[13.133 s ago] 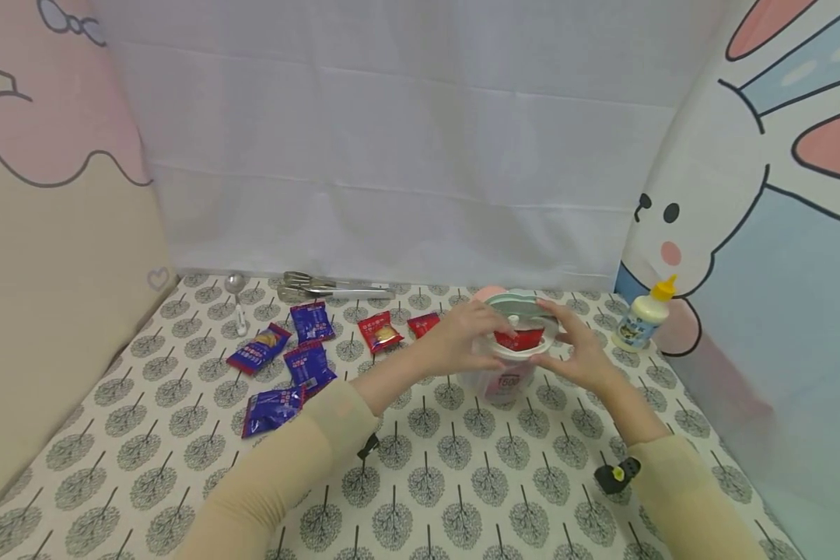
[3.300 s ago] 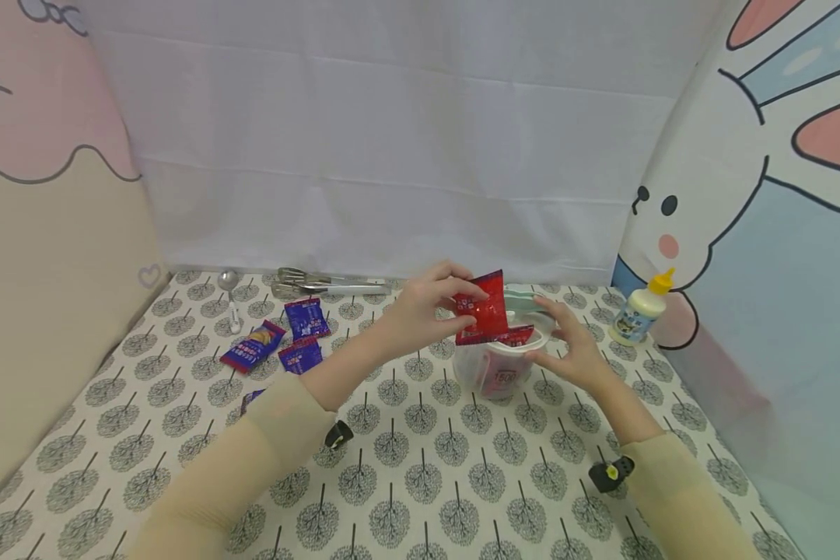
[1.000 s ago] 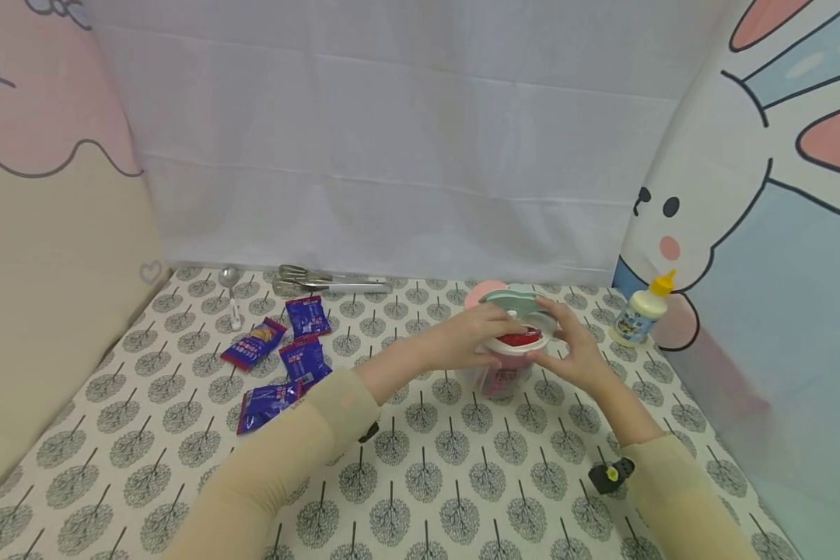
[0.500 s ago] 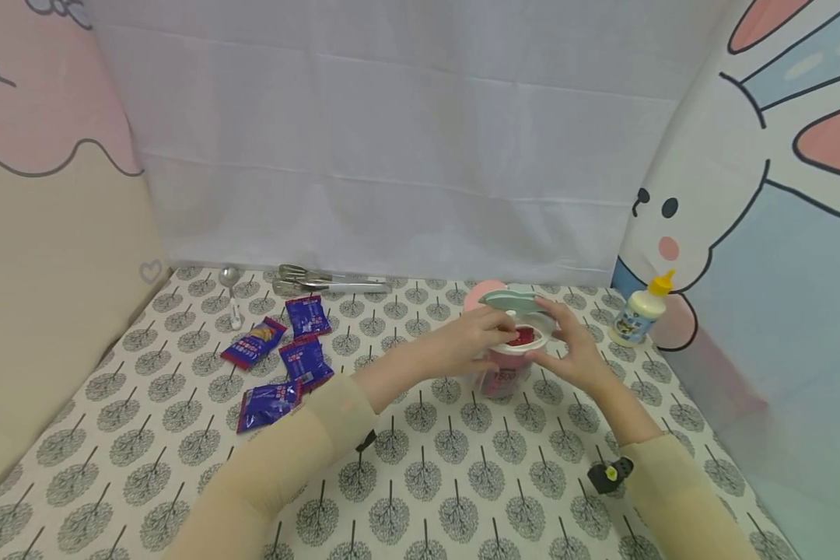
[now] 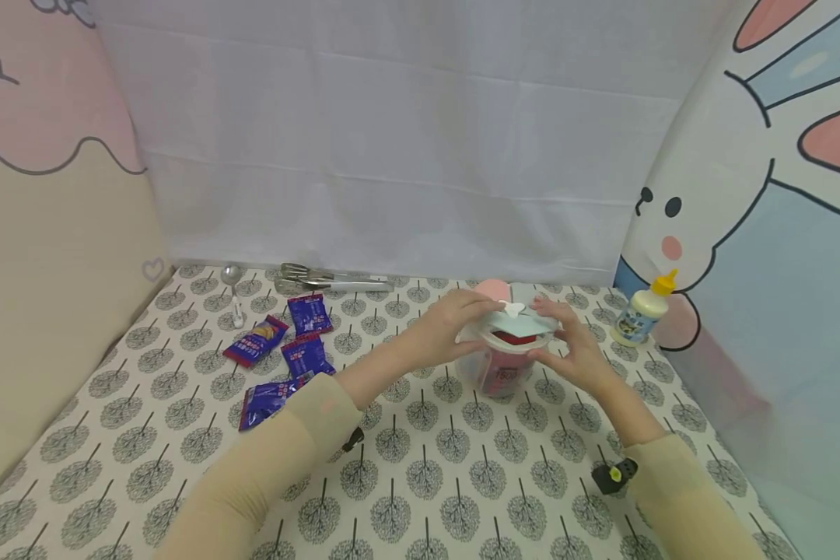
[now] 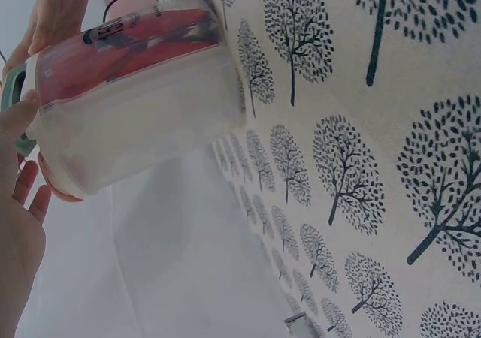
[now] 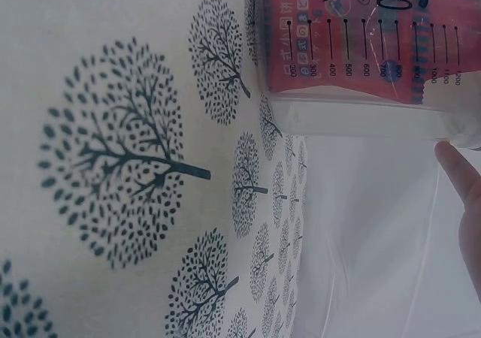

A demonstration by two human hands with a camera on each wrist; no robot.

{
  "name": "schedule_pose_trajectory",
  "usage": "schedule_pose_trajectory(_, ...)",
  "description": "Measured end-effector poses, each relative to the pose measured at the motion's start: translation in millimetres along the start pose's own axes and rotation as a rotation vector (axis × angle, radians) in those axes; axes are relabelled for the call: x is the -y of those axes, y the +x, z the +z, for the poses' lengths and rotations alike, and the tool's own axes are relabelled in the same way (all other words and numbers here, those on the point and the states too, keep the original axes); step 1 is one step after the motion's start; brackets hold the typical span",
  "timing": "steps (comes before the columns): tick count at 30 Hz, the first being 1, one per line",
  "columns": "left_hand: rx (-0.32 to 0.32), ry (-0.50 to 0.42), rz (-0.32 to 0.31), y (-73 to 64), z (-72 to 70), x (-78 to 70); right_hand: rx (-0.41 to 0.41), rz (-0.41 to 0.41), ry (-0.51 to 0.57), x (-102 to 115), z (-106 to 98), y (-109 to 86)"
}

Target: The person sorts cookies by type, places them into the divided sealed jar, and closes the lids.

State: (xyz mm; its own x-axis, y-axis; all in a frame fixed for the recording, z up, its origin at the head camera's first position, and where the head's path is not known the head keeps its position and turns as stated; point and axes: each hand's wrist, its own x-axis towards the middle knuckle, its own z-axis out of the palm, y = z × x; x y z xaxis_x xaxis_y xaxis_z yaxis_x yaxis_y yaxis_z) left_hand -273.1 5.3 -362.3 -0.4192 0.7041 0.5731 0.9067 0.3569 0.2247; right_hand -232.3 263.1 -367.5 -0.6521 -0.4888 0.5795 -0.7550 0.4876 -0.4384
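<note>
A clear storage canister (image 5: 505,377) with measuring marks stands upright on the table. Red snack packets show through one side, and a bit of red packet (image 5: 514,338) shows at the opening. The pale green flip lid (image 5: 532,325) slants low over that opening, partly raised. My left hand (image 5: 437,330) holds the lid at its left, fingers on top and thumb near the rim. Around the rim's right side, my right hand (image 5: 577,350) grips the canister, thumb in front. A fingertip (image 7: 449,154) touches the canister wall in the right wrist view.
Several blue snack packets (image 5: 255,342) lie at the left. Behind them are a spoon (image 5: 234,295) and metal tongs (image 5: 336,285). A yellow-capped squeeze bottle (image 5: 640,315) stands at the right near the printed side cloth. A white cloth (image 5: 392,155) hangs behind the table.
Red packets once on the table and in my left hand are now in the canister. My left hand has left the opening; the green lid has tipped down. My right hand stays at the rim.
</note>
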Motion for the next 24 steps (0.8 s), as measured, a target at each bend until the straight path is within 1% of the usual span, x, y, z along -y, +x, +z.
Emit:
schedule_pose_trajectory(2,0.034,-0.008,0.005,-2.3,1.7,1.4,0.002,-0.042,-0.007,-0.7,0.3,0.3)
schedule_pose_trajectory(3,0.037,-0.015,0.015,-3.1,2.4,1.7,0.003,-0.063,-0.016,-1.5,0.7,0.5)
schedule_pose_trajectory(7,0.019,-0.016,0.050,-5.6,5.3,2.8,-0.003,-0.116,-0.033,-13.3,4.0,-1.8)
schedule_pose_trajectory(11,0.028,0.013,0.058,-7.6,6.5,2.1,-0.009,-0.129,-0.045,-31.3,7.4,-6.7)
schedule_pose_trajectory(14,0.041,0.052,0.069,-8.5,7.7,2.2,-0.013,-0.121,-0.050,-38.1,8.1,-9.0)
schedule_pose_trajectory(18,0.018,0.090,0.114,-8.2,9.4,4.6,-0.017,-0.116,-0.032,-40.4,8.5,-9.1)
schedule_pose_trajectory(21,0.000,0.117,0.157,-7.3,10.0,7.5,-0.034,-0.151,-0.022,-40.9,10.1,-8.2)
schedule_pose_trajectory(24,0.003,0.139,0.194,-6.6,9.3,8.7,-0.069,-0.220,-0.026,-41.9,12.9,-8.0)
